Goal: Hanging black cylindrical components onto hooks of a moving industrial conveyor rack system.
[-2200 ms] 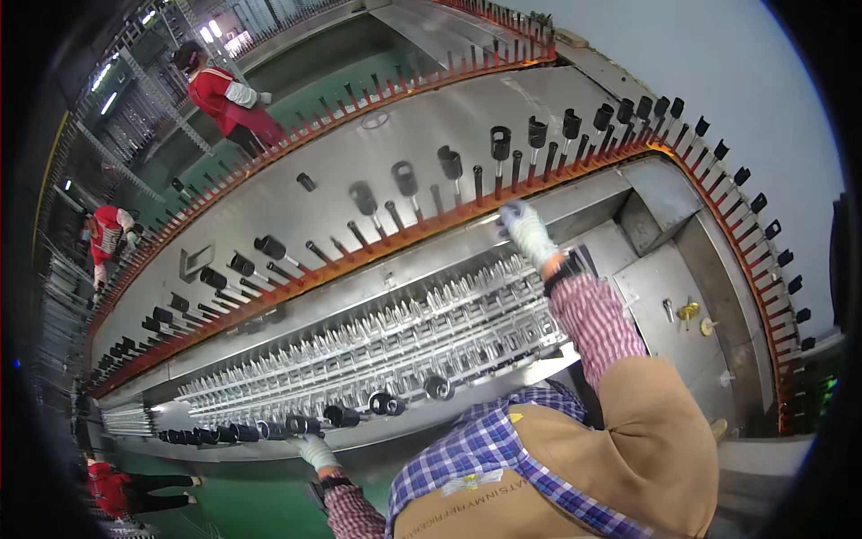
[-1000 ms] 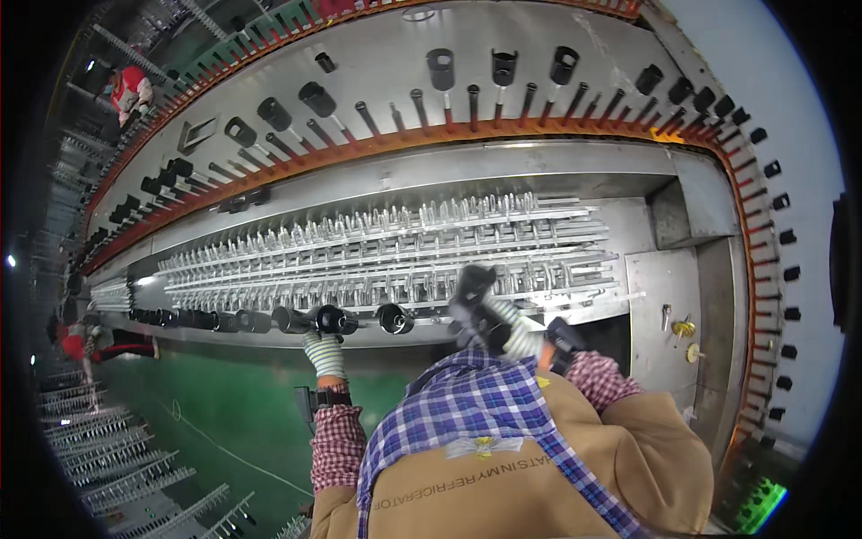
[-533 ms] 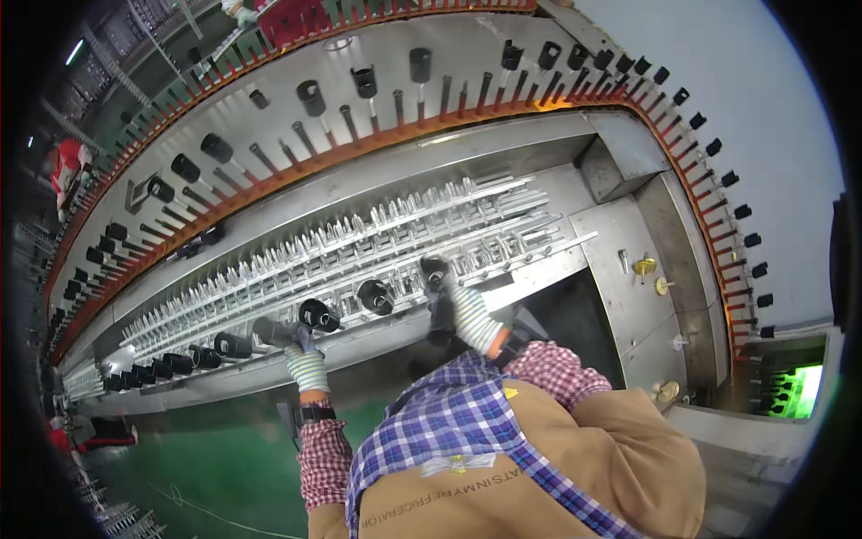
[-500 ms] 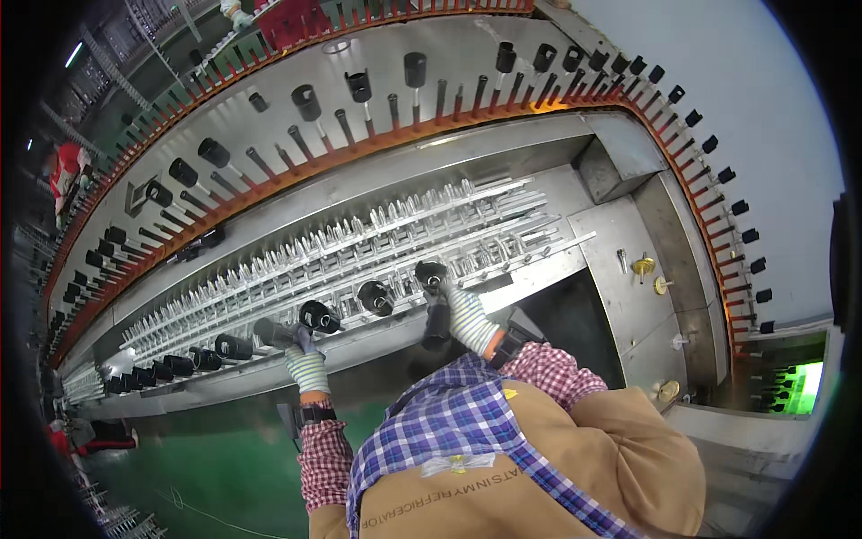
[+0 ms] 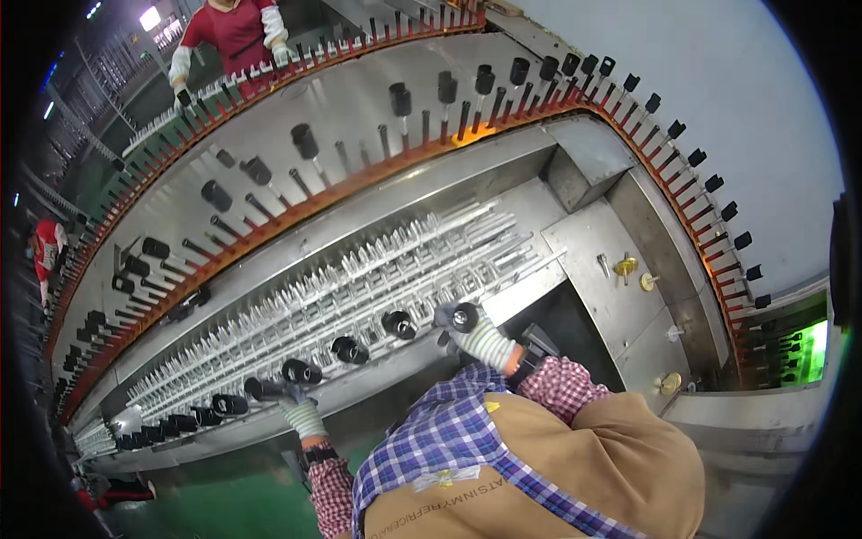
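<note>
My right hand (image 5: 488, 343), in a striped glove with dark fingertips, grips a black cylindrical cup (image 5: 464, 316) whose round mouth faces up. It is at the near edge of a metal rack (image 5: 359, 292) of upright prongs. Left of it, a row of similar cups lies along the rack, among them a black cup (image 5: 398, 325) and another black cup (image 5: 348, 350). My left hand (image 5: 301, 413), gloved alike, has its fingers closed at the end of a dark cup (image 5: 263, 388) in that row. Its fingertips are partly hidden.
Beyond the rack curves an orange conveyor rail (image 5: 359, 175) with upright spindles, some carrying black cups. A co-worker in red (image 5: 238, 40) stands across it. Brass-coloured fittings (image 5: 626, 266) lie on the metal bench at right. A dark opening (image 5: 566, 328) is beside my right forearm.
The view has tilted and shifted. The black cup hanging from my right hand has come up to the rack, mouth up. My left hand stays at the dark cup. The co-worker has come into view.
</note>
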Tool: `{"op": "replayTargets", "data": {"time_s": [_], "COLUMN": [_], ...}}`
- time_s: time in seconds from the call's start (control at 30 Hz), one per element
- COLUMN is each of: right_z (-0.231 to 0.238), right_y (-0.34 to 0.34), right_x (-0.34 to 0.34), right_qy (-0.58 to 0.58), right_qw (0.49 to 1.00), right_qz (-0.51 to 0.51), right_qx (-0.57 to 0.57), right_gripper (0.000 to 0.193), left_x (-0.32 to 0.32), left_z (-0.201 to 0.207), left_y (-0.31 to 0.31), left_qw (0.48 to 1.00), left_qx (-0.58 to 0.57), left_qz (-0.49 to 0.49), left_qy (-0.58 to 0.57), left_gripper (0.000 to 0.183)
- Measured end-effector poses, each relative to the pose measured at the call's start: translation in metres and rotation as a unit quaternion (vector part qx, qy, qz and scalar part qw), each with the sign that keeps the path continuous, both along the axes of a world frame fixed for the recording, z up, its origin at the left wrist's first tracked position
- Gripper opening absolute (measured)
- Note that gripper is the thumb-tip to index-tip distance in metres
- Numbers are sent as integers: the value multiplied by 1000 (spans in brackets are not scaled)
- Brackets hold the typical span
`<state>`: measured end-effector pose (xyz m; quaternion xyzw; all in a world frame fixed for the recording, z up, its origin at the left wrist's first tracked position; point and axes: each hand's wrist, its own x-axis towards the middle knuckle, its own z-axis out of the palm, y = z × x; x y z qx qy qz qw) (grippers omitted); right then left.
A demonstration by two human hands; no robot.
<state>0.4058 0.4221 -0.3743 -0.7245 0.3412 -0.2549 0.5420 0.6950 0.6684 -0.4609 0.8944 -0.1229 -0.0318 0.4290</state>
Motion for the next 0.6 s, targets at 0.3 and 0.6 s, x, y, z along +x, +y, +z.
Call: {"op": "replayTargets", "data": {"time_s": [0.3, 0.6], "right_z": [-32, 119], "right_y": [-33, -291], "right_x": [-28, 6], "right_qy": [139, -36], "right_qw": [969, 993], "right_qz": [159, -111], "right_qx": [-127, 20], "right_gripper": [41, 32], "left_x": [18, -3], "left_z": [-75, -5], "left_y": [16, 6], "left_qw": [974, 979], "left_qx": [-211, 197], "left_qz": [83, 17], "left_qy": [-26, -38], "left_gripper": [33, 21]}}
